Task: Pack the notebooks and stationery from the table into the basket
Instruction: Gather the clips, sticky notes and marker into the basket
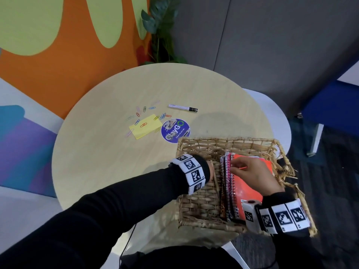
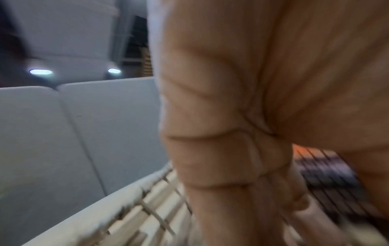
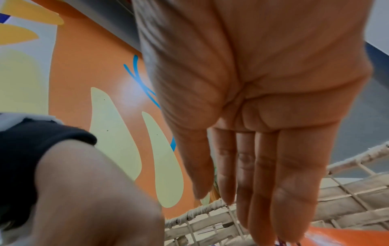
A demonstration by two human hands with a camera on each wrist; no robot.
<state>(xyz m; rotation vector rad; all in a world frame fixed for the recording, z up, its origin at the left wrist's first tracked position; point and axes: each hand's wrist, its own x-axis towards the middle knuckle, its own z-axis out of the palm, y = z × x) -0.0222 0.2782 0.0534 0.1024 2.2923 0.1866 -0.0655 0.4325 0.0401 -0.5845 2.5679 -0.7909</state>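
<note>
Head view shows both hands inside the wicker basket (image 1: 204, 202), so the step in hand looks like settling the notebooks (image 1: 231, 183) that already stand on edge in it, spiral bindings up, with an orange notebook (image 1: 250, 189) leaning on their right side. The right hand (image 1: 256, 173) lies over that orange cover, its fingers (image 1: 236, 164) reaching to the tops of the spirals; the left hand (image 1: 211, 169) is mostly hidden behind its wristband, down in the gap left of the spines. Well beyond both sets of fingers, out on the round desk (image 1: 108, 171), the stationery is not yet packed: a yellow sticky pad (image 1: 145, 128), scattered paper clips (image 1: 144, 109) around and on it, and a marker (image 1: 182, 108) to the pad's right. The next move, as I judge it, calls for one hand to leave the basket and reach far forward for these; the clips will want gathering or pinching one by one. Right wrist view adds what the head camera cannot: the palm faces the lens with the fingers (image 3: 273, 191) straight and pressed together, holding nothing, tips touching the orange cover. Left wrist view is badly blurred; its fingers (image 2: 221, 163) seem curled, but whether they grip a spine I cannot tell.
</note>
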